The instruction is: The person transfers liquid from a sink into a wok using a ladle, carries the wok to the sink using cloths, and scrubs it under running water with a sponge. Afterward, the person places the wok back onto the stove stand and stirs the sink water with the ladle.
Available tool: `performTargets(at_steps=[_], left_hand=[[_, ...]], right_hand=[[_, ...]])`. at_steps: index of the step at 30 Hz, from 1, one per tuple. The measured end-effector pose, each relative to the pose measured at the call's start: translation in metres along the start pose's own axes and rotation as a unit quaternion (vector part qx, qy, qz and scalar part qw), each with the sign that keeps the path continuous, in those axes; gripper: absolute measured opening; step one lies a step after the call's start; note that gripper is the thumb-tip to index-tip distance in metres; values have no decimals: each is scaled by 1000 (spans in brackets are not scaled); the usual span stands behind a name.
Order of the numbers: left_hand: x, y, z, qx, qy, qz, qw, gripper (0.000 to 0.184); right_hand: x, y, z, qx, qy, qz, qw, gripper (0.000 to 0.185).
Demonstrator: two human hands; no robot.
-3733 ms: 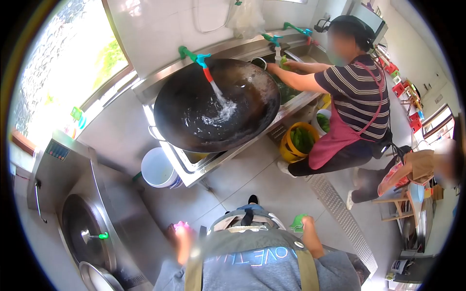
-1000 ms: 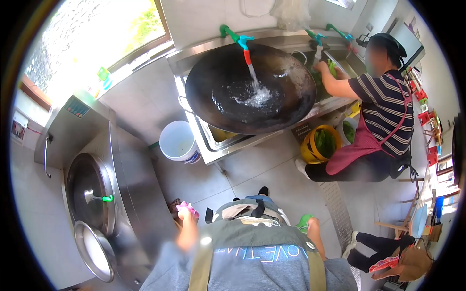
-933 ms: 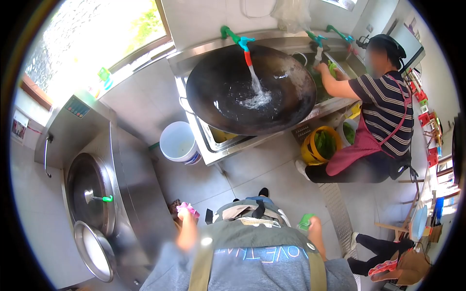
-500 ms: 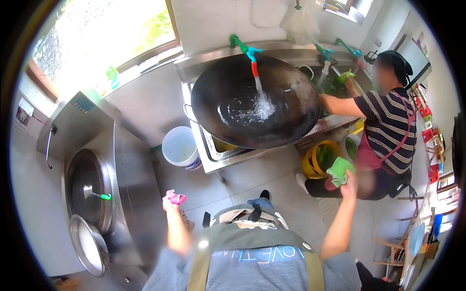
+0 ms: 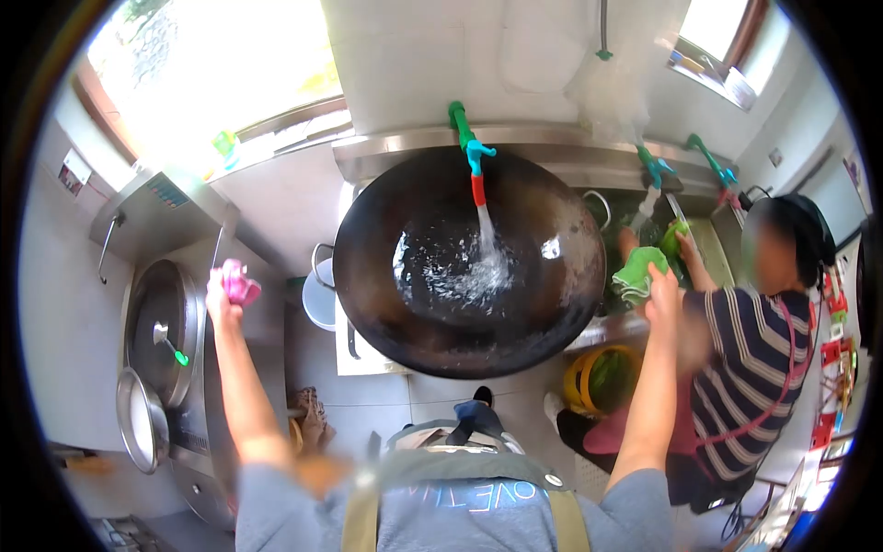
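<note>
A bunched pink cloth point(image 5: 242, 283) is gripped in my left hand point(image 5: 221, 302), raised off to the left of the wok. My right hand point(image 5: 661, 296) has its fingers closed on a folded green cloth point(image 5: 638, 276), held up just beyond the wok's right rim. Between my hands sits a large dark wok point(image 5: 460, 345) with loop handles, holding shallow water. A tap point(image 5: 474, 156) with a blue lever and red spout pours a stream into it.
At right a co-worker in a striped shirt point(image 5: 750, 359) handles greens in a sink point(image 5: 717, 248) under a running tap point(image 5: 655, 170). A yellow bucket point(image 5: 579, 382) and a white bucket point(image 5: 319, 299) stand on the floor. Left are a built-in pan point(image 5: 152, 313) and metal bowl point(image 5: 138, 419).
Both my hands have moved forward with their cloths, the left one also outward. The wok now appears nearer to me, and the view has shifted. Water keeps running into it.
</note>
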State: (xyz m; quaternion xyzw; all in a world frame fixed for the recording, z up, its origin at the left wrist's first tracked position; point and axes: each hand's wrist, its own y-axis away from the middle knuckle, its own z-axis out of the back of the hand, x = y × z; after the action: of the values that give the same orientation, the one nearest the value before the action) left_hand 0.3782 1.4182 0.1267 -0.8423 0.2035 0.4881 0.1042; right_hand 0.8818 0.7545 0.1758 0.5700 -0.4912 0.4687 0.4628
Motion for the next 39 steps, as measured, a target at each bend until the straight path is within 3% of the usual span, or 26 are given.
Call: performTargets(at_steps=[2, 5, 6, 9, 10, 11, 12, 14, 15, 16, 18, 21, 24, 29, 32, 34, 36, 39], left_hand=[[-19, 9, -123, -38, 1, -9, 999, 22], [3, -15, -231, 42, -49, 89, 994, 24], [15, -23, -264, 67, -98, 100, 988, 22], [81, -63, -355, 134, -324, 63, 934, 19], [95, -48, -390, 144, -201, 101, 964, 14], [99, -13, -440, 91, -233, 68, 966, 10], [134, -34, -448, 61, -284, 56, 955, 10], [176, -35, -478, 59, -422, 37, 904, 20], [169, -4, -506, 51, -440, 52, 895, 34], [190, -15, -510, 59, -480, 66, 873, 42], [204, -4, -531, 15, -593, 7, 805, 51], [206, 17, -548, 22, -652, -76, 754, 57], [215, 6, -548, 43, -697, -64, 713, 49], [200, 2, -543, 162, -721, -27, 673, 44], [191, -5, -524, 219, -729, -123, 637, 46], [180, -9, -515, 327, -667, -50, 668, 43], [179, -20, -513, 366, -678, -73, 634, 47], [161, -3, -525, 329, -669, -14, 666, 46]], right_hand=[[3, -40, -11, -2, 20, 12, 1000, 21], [-5, -94, -22, -7, 41, 24, 999, 21], [-9, -110, -25, -10, 47, 29, 998, 21], [-42, -162, -23, -83, 249, 78, 962, 23], [-41, -165, -27, -95, 283, 78, 951, 23], [-40, -167, -32, -107, 317, 77, 939, 24], [-37, -168, -37, -120, 351, 76, 926, 25], [-14, -149, -53, -100, 320, 31, 942, 24], [-39, -168, -43, 0, 85, -14, 996, 22], [-42, -173, -44, 1, 77, -24, 997, 22], [-45, -174, -54, 2, 58, -48, 997, 21], [-53, -181, -56, 20, 106, -19, 994, 21], [-46, -177, -62, 51, 145, -29, 988, 22], [-47, -179, -66, 90, 146, -52, 984, 23], [-11, -151, -77, 73, 264, -16, 962, 25], [-49, -178, -63, 107, 179, -51, 977, 26], [-63, -189, -57, 135, 114, -77, 981, 26], [-57, -187, -58, 162, 44, -111, 979, 24]])
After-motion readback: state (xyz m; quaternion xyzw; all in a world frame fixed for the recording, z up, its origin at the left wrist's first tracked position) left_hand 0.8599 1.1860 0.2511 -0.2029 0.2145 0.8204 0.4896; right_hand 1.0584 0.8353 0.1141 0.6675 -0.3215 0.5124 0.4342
